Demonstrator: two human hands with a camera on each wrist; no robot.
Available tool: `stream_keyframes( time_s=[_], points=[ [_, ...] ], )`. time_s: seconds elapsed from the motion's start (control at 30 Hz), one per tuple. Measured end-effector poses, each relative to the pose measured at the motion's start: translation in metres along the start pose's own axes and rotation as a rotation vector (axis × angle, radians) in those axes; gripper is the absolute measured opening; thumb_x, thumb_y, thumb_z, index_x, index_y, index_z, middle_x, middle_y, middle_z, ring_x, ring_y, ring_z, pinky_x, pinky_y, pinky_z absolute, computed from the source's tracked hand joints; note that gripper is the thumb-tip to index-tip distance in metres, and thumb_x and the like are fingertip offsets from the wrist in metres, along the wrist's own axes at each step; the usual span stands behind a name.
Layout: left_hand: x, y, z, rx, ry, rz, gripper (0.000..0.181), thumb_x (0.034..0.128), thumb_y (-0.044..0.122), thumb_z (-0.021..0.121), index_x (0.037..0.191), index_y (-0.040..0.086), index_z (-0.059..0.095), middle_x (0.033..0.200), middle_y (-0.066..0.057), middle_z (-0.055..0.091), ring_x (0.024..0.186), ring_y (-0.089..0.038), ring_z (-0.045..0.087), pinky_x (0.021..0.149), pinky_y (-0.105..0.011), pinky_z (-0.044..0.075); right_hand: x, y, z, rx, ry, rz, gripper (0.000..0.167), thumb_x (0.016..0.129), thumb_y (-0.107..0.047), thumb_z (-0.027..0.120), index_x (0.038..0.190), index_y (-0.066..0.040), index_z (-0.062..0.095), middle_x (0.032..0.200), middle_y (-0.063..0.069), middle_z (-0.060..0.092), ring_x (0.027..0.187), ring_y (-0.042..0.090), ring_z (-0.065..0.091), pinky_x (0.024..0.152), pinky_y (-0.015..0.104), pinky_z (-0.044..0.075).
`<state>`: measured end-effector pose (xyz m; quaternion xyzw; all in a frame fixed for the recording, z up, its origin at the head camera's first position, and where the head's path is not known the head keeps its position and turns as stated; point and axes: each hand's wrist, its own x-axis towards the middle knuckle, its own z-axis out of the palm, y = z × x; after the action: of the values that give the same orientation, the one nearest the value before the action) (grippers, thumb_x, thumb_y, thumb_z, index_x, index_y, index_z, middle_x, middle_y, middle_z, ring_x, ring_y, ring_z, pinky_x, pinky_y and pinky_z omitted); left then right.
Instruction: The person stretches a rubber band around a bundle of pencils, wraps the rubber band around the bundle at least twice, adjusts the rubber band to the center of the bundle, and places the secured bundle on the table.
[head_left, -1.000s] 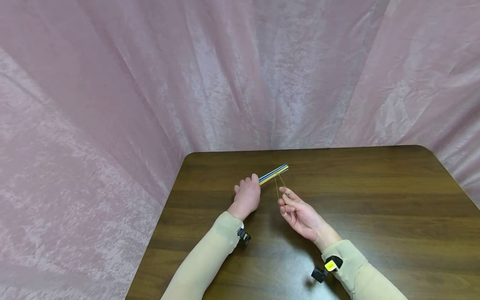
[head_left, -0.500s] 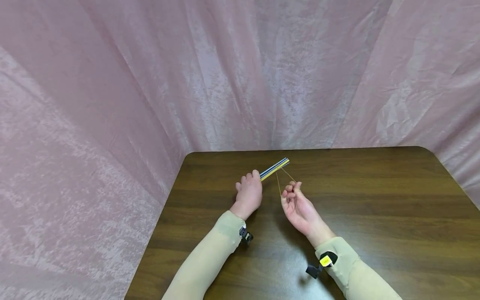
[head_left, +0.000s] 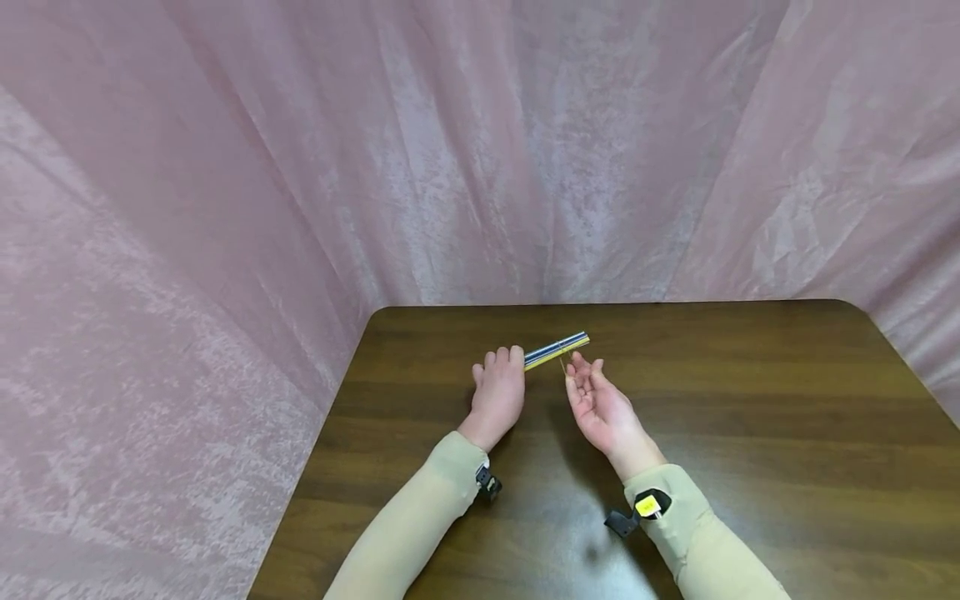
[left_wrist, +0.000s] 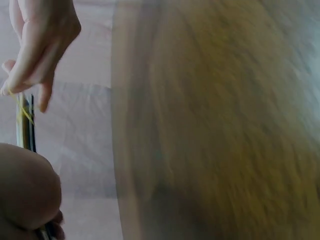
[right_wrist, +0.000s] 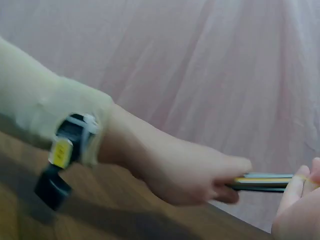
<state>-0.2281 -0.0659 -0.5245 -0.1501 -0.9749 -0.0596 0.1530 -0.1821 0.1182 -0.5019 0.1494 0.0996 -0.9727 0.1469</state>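
My left hand [head_left: 498,392] grips a bundle of thin blue, white and yellow sticks [head_left: 557,350], whose far end juts out to the right; I cannot tell their exact kind. A thin yellowish rubber band [head_left: 563,365] goes around the bundle near that end. Its loose loop runs to the fingertips of my right hand [head_left: 603,412], turned palm up close below the sticks. In the left wrist view the rubber band [left_wrist: 26,114] crosses the sticks at the right hand's fingertips. The right wrist view has the bundle [right_wrist: 262,182] between both hands; the left hand covers its near end.
Beneath the hands lies a brown wooden table [head_left: 750,417] with rounded far corners. Pink velvety curtains [head_left: 480,150] hang behind it and on the left. Each wrist carries a small black camera, such as the right one [head_left: 622,522].
The right hand first spread the band into a wider, stretched loop, then came up to the bundle, and the loop is shorter now. The bundle's far end rose, then dipped, moving slightly right.
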Motion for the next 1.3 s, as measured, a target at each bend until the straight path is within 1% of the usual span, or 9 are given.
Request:
stream_keyframes(
  time_s=[0.27, 0.4, 0.53, 0.63, 0.73, 0.93, 1.1, 1.2, 1.3],
  points=[
    [0.000, -0.016, 0.003, 0.056, 0.065, 0.187, 0.010, 0.1065, 0.005, 0.061, 0.112, 0.012, 0.056, 0.102, -0.005, 0.057, 0.093, -0.026, 0.049, 0.080, -0.043, 0.038, 0.005, -0.015, -0.005, -0.299, -0.062, -0.055, 0.039, 0.106, -0.040, 0.054, 0.114, -0.008, 0.073, 0.093, -0.001, 0.073, 0.085, 0.005, 0.071, 0.097, 0.018, 0.051],
    [-0.001, -0.021, 0.003, 0.127, 0.075, 0.256, 0.005, 0.1085, 0.008, 0.056, 0.109, 0.013, 0.056, 0.099, -0.005, 0.056, 0.091, -0.026, 0.049, 0.080, -0.043, 0.039, 0.007, -0.021, -0.012, -0.461, -0.012, -0.068, 0.032, 0.110, -0.034, 0.058, 0.112, -0.009, 0.077, 0.083, -0.004, 0.069, 0.082, 0.003, 0.069, 0.096, 0.018, 0.052],
    [-0.002, -0.024, 0.004, 0.205, 0.058, 0.304, 0.006, 0.1088, 0.008, 0.057, 0.109, 0.014, 0.055, 0.099, -0.006, 0.056, 0.091, -0.026, 0.051, 0.081, -0.043, 0.040, 0.010, -0.026, -0.017, -0.705, 0.063, -0.101, 0.021, 0.113, -0.021, 0.057, 0.113, -0.004, 0.070, 0.080, -0.003, 0.068, 0.078, 0.003, 0.068, 0.092, 0.022, 0.056],
    [-0.004, -0.024, 0.005, 0.259, 0.043, 0.336, 0.007, 0.1083, 0.009, 0.060, 0.110, 0.014, 0.056, 0.100, -0.006, 0.057, 0.091, -0.026, 0.052, 0.079, -0.043, 0.040, 0.013, -0.027, -0.020, -0.933, 0.108, -0.135, 0.021, 0.111, -0.018, 0.057, 0.120, 0.000, 0.062, 0.084, -0.003, 0.066, 0.078, 0.003, 0.066, 0.088, 0.024, 0.058],
    [-0.005, -0.021, 0.006, 0.312, 0.050, 0.373, 0.005, 0.1082, 0.013, 0.061, 0.109, 0.015, 0.056, 0.100, -0.005, 0.059, 0.091, -0.025, 0.055, 0.077, -0.041, 0.042, 0.013, -0.026, -0.023, -1.143, 0.144, -0.175, 0.030, 0.108, -0.026, 0.063, 0.122, 0.001, 0.063, 0.097, -0.003, 0.065, 0.091, 0.008, 0.064, 0.090, 0.027, 0.057],
    [-0.007, -0.015, 0.007, 0.353, 0.073, 0.390, 0.005, 0.1083, 0.013, 0.061, 0.108, 0.015, 0.056, 0.098, -0.005, 0.059, 0.088, -0.024, 0.054, 0.073, -0.038, 0.041, 0.008, -0.028, -0.025, -1.396, 0.181, -0.281, 0.045, 0.105, -0.044, 0.066, 0.118, -0.001, 0.065, 0.114, 0.005, 0.065, 0.114, 0.030, 0.061, 0.087, 0.031, 0.053],
    [-0.007, -0.014, 0.008, 0.382, 0.066, 0.389, 0.006, 0.1079, 0.014, 0.062, 0.109, 0.016, 0.057, 0.099, -0.004, 0.060, 0.089, -0.023, 0.055, 0.073, -0.037, 0.042, 0.004, -0.038, -0.026, -1.785, 0.027, -0.408, 0.043, 0.106, -0.044, 0.067, 0.125, -0.005, 0.066, 0.114, 0.008, 0.071, 0.105, 0.029, 0.065, 0.085, 0.037, 0.051],
    [-0.006, -0.014, 0.009, 0.401, 0.032, 0.398, 0.003, 0.1093, 0.015, 0.060, 0.109, 0.016, 0.057, 0.101, -0.004, 0.060, 0.091, -0.023, 0.056, 0.074, -0.037, 0.042, 0.003, -0.045, -0.029, -2.082, -0.119, -0.541, 0.035, 0.104, -0.035, 0.072, 0.127, -0.008, 0.071, 0.116, 0.008, 0.074, 0.102, 0.025, 0.066, 0.089, 0.043, 0.051],
    [-0.006, -0.010, 0.010, 0.412, -0.009, 0.406, 0.003, 0.1104, 0.016, 0.057, 0.108, 0.016, 0.058, 0.101, -0.003, 0.061, 0.091, -0.022, 0.056, 0.075, -0.037, 0.042, 0.002, -0.049, -0.033, -2.271, -0.297, -0.658, 0.031, 0.104, -0.024, 0.073, 0.128, -0.005, 0.072, 0.115, 0.007, 0.074, 0.102, 0.026, 0.068, 0.090, 0.049, 0.054]
  ],
)
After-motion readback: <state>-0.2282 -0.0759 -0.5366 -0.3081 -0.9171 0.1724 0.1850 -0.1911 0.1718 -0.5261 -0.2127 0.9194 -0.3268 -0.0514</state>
